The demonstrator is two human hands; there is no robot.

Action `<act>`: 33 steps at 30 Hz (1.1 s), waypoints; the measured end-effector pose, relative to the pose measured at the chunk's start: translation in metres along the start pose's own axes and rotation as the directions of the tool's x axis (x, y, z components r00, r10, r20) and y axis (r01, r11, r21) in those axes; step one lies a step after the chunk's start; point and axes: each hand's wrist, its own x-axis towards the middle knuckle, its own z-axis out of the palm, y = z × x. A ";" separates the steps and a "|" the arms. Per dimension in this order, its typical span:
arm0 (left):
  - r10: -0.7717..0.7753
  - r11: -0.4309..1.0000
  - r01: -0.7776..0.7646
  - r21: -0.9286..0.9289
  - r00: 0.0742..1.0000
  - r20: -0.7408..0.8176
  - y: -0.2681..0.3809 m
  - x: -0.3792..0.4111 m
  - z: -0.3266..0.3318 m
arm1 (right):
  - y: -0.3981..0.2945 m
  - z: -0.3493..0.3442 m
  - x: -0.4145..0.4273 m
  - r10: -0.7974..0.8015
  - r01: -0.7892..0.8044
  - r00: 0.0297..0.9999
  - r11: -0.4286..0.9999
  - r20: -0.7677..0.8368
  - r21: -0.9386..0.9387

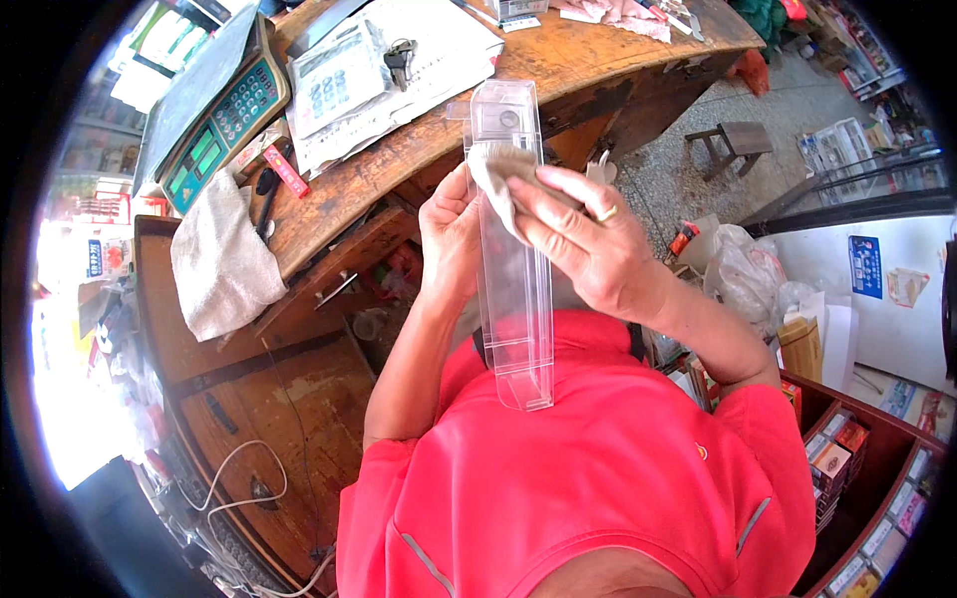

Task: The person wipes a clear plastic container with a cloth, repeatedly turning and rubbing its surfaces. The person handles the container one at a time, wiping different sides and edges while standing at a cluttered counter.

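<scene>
A long clear plastic tray [516, 299] extends from above the desk's edge down to the red shirt. My left hand [452, 228] grips its left side near the upper part. My right hand [583, 232] has a folded off-white cloth [497, 176] under its fingers, pressed against the tray's upper half; a ring is on one finger. The cloth hides part of the tray. To the left, a second greyish cloth [220, 258] hangs over the edge of the wooden desk [419, 142].
On the desk are a digital price scale [224, 112], a plastic-covered calculator [333, 86], keys [398, 63], papers [441, 60] and a red box [286, 170]. A wooden stool [736, 142] stands on the floor. Plastic bags [744, 273] and shelved small boxes [830, 456] are at the right.
</scene>
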 end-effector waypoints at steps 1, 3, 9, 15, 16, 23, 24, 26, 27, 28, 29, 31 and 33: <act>0.007 1.000 -0.007 0.013 1.000 0.001 -0.002 0.000 -0.002 | -0.004 -0.001 -0.004 -0.003 0.003 1.000 1.000 0.026 0.020; 0.063 0.998 -0.063 0.024 0.998 -0.018 -0.010 0.003 -0.008 | -0.014 -0.007 -0.014 -0.012 0.008 0.997 0.998 0.077 0.063; -0.039 0.998 0.040 0.048 0.999 -0.033 -0.003 0.003 -0.010 | -0.035 -0.014 -0.039 -0.142 0.112 0.982 0.970 0.128 0.215; -0.032 0.988 0.040 0.150 0.998 -0.056 0.003 0.008 -0.011 | -0.028 -0.017 -0.027 -0.248 0.207 0.961 0.938 0.121 0.277; -0.023 0.994 0.029 0.108 0.998 -0.054 0.001 0.008 -0.011 | -0.025 -0.017 -0.019 -0.257 0.223 0.959 0.944 0.121 0.244; 0.009 0.977 -0.002 0.213 1.000 -0.029 -0.001 0.004 -0.015 | 0.020 -0.010 0.033 -0.270 0.274 0.961 0.958 0.056 -0.089; 0.001 0.980 0.008 0.201 0.999 -0.044 0.002 0.003 -0.010 | 0.028 -0.009 0.039 -0.229 0.233 0.972 0.967 0.046 -0.100; -0.007 0.982 0.016 0.190 0.999 -0.048 0.004 0.004 0.004 | 0.041 -0.012 0.052 -0.175 0.175 0.985 0.977 0.013 -0.126; -0.006 0.975 0.014 0.221 0.999 -0.037 0.007 0.003 0.009 | 0.048 -0.010 0.055 -0.129 0.125 0.992 0.980 -0.014 -0.156; -0.004 0.967 0.011 0.253 1.000 -0.027 0.013 0.002 0.015 | 0.054 -0.007 0.058 -0.084 0.075 0.996 0.980 -0.042 -0.185; -0.003 0.959 0.007 0.284 1.000 -0.017 0.016 0.000 0.018 | 0.058 -0.005 0.060 -0.040 0.024 0.997 0.977 -0.072 -0.212; -0.016 0.952 0.023 0.306 1.000 -0.026 0.015 0.001 0.015 | 0.057 -0.005 0.060 -0.003 -0.015 0.997 0.974 -0.078 -0.226; -0.002 0.935 0.007 0.354 1.000 -0.014 0.016 0.001 0.014 | 0.045 -0.009 0.056 0.027 -0.042 0.998 0.969 -0.063 -0.243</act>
